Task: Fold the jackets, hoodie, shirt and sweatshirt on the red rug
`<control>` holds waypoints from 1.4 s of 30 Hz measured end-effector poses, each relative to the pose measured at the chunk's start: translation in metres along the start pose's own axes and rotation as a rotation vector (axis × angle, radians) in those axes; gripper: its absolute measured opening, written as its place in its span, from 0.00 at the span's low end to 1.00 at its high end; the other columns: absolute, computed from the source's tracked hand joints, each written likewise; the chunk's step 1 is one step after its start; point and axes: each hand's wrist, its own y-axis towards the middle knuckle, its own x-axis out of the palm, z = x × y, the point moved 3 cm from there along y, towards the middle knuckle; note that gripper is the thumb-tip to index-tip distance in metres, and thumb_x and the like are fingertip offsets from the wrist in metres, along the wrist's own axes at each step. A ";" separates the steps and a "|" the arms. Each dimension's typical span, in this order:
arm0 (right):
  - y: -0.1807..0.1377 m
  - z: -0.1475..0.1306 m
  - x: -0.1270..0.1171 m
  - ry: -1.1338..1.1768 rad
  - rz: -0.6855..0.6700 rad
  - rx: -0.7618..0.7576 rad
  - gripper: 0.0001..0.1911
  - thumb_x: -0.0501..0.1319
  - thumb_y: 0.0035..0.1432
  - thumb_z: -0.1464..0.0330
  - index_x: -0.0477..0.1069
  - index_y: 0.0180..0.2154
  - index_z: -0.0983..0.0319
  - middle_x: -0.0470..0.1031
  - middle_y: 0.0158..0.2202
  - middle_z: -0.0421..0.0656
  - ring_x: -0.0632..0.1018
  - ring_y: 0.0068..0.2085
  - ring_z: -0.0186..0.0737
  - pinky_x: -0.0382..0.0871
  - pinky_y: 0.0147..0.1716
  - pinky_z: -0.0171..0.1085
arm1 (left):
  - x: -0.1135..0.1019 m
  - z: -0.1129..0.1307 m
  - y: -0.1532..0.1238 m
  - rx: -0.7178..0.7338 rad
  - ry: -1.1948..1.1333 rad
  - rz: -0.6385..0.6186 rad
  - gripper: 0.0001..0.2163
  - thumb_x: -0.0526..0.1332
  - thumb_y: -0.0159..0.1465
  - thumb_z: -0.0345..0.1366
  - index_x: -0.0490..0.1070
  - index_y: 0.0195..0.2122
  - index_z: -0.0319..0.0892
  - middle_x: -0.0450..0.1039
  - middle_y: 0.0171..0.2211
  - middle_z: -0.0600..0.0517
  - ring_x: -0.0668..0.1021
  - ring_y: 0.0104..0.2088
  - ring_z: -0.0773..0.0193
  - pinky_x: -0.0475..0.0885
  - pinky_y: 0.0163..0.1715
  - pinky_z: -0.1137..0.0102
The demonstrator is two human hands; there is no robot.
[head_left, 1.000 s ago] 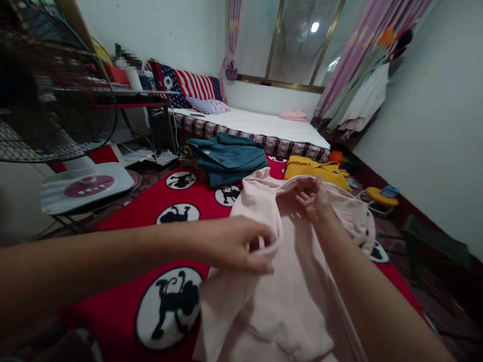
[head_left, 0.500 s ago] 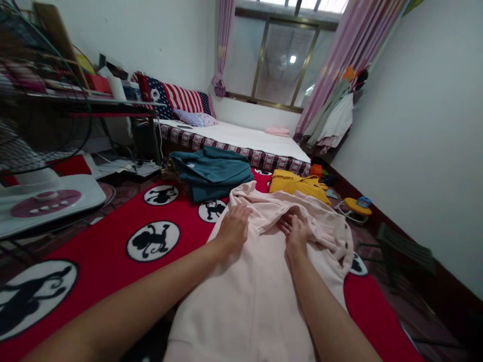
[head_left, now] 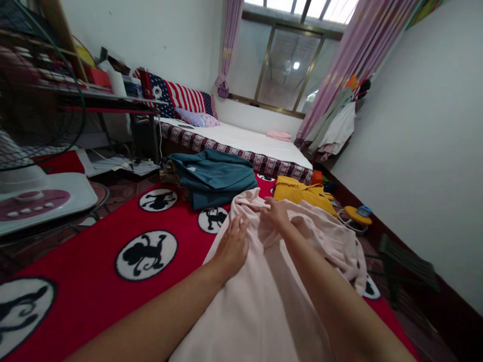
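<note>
A pale pink long-sleeved top [head_left: 260, 301] is spread in front of me, its lower end running out of the bottom of the view. My left hand [head_left: 232, 246] rests on its left edge near the shoulder, fingers stretched out over the cloth. Around the neck part, my right hand [head_left: 275, 213] touches the bunched fabric with its fingers bent downward and somewhat apart. Part of the cloth beneath that hand is hidden. On the right, crumpled folds of the top, seemingly a sleeve, lie beside my right forearm.
Under the top lies a red blanket [head_left: 90, 266] with monkey prints. Folded teal clothing [head_left: 215, 176] and a yellow garment [head_left: 302, 193] lie beyond. A fan [head_left: 37, 201] stands left, a bed [head_left: 241, 138] at the back, a dark folding stool [head_left: 407, 261] right.
My right hand has come out of the fold on the right and moved left and upward to the neck part. The left hand stays on the left edge. The camera view has shifted slightly.
</note>
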 end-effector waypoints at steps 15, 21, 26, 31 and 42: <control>-0.020 0.072 -0.062 -0.163 0.230 0.323 0.06 0.64 0.41 0.64 0.71 0.18 0.58 0.66 0.16 0.42 0.72 0.28 0.47 0.63 0.30 0.40 | -0.014 0.015 -0.003 0.000 0.149 0.023 0.18 0.52 0.68 0.43 0.69 0.54 0.40 0.65 0.60 0.42 0.55 0.67 0.50 0.43 0.66 0.48; 0.020 0.010 -0.034 -0.339 0.179 -0.048 0.14 0.60 0.48 0.75 0.75 0.38 0.57 0.76 0.39 0.48 0.76 0.39 0.46 0.66 0.39 0.40 | -0.007 0.013 -0.004 0.017 0.154 -0.060 0.18 0.52 0.68 0.44 0.71 0.52 0.41 0.66 0.58 0.42 0.57 0.66 0.50 0.43 0.66 0.47; 0.037 -0.002 0.024 0.080 -0.004 0.121 0.16 0.71 0.38 0.70 0.73 0.33 0.59 0.75 0.26 0.42 0.76 0.35 0.46 0.67 0.37 0.39 | -0.008 0.016 -0.005 0.070 0.137 -0.034 0.18 0.52 0.69 0.43 0.68 0.55 0.44 0.63 0.61 0.43 0.56 0.67 0.51 0.45 0.66 0.48; 0.058 0.001 0.035 0.326 0.089 0.163 0.09 0.63 0.47 0.62 0.67 0.22 0.59 0.70 0.18 0.39 0.76 0.32 0.44 0.68 0.34 0.36 | -0.013 0.025 -0.006 0.140 0.132 0.003 0.21 0.51 0.69 0.44 0.63 0.60 0.43 0.57 0.65 0.42 0.54 0.67 0.52 0.46 0.66 0.49; 0.059 -0.013 0.061 0.955 0.016 0.116 0.25 0.68 0.39 0.68 0.70 0.43 0.60 0.76 0.43 0.44 0.78 0.37 0.37 0.72 0.38 0.37 | -0.002 0.015 -0.005 0.032 0.118 -0.067 0.28 0.52 0.67 0.51 0.58 0.65 0.43 0.50 0.68 0.41 0.50 0.69 0.48 0.47 0.65 0.48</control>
